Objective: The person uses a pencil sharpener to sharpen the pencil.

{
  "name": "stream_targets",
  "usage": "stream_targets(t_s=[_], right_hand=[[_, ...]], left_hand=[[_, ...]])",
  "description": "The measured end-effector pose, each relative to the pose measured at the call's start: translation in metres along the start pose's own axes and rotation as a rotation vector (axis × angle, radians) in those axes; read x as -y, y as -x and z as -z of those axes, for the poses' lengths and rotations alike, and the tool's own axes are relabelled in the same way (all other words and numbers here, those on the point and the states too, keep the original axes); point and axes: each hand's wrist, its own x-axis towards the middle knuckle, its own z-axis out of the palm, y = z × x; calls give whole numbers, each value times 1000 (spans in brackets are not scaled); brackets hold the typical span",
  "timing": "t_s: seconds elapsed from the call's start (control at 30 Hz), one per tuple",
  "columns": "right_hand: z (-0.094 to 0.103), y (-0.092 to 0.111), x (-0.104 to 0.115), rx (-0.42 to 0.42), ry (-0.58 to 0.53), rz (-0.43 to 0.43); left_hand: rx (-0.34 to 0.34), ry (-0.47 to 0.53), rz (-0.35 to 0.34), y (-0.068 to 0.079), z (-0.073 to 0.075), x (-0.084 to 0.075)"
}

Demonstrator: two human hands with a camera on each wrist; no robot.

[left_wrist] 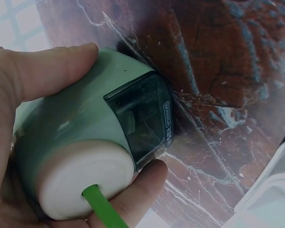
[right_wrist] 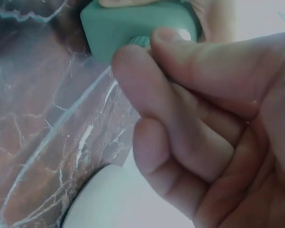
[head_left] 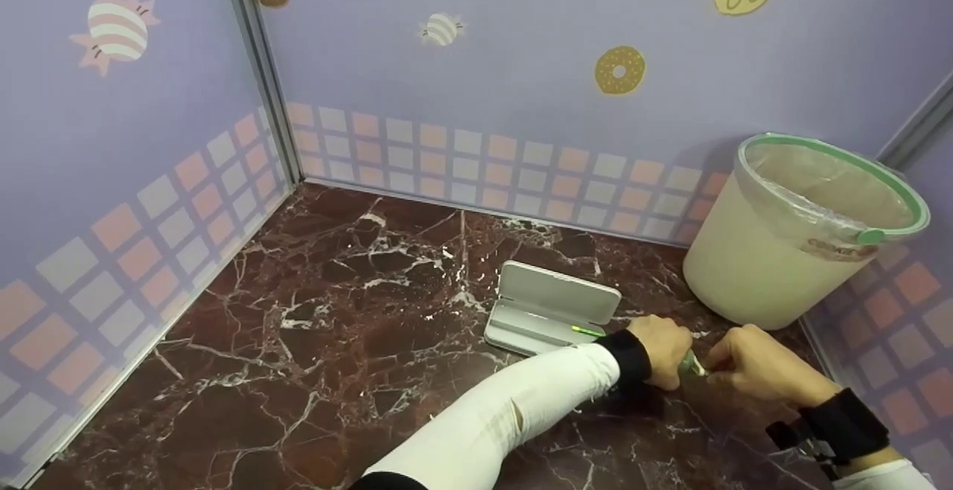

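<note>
My left hand (head_left: 661, 348) grips a green pencil sharpener (left_wrist: 85, 104) with a dark see-through shavings window (left_wrist: 145, 116). A green pencil (left_wrist: 104, 206) is inserted in the round pale front of the sharpener. In the head view a green pencil end (head_left: 587, 331) shows past the left wrist, overlapping an open white pencil case (head_left: 558, 293). My right hand (head_left: 759, 367) is at the sharpener's other side, its thumb and index finger pinching at the crank by a ridged green hub (right_wrist: 140, 41). Those fingertips mostly hide the crank handle.
A cream bin (head_left: 774, 252) with a green rim and clear liner stands at the back right, close behind the right hand. Small white bits (head_left: 447, 254) lie on the dark red marbled surface (head_left: 335, 348). Patterned walls (head_left: 476, 51) enclose the left, back and right.
</note>
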Motion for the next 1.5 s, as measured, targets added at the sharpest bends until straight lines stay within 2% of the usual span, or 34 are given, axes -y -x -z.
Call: stream_targets(t_s=[0.27,0.4,0.53,0.77,1.0,1.17,1.27,1.5], right_hand=[[1,-3,2,-18,71,-34],[2,-8,-2,-87,131,-85],[-4,-14,-13,-147,137,-151],[-17,-19,-23,-73,105,-206],[-22,-20,-25,-88,157,-194],[-33,-22,-32,-39,149,-169],[-39,-21,-34,-22,128,-173],[-49,-19,-31,-30,159,-215]], left_hand=[[32,12,17,-2,-7,3],[30,23,5,0,-6,4],[21,10,-9,5,-4,1],[40,10,-8,5,-2,-4],[21,-6,-5,1,1,0],[14,-16,-9,2,0,1],[15,-14,-21,3,-1,1],[-1,3,-12,4,-2,2]])
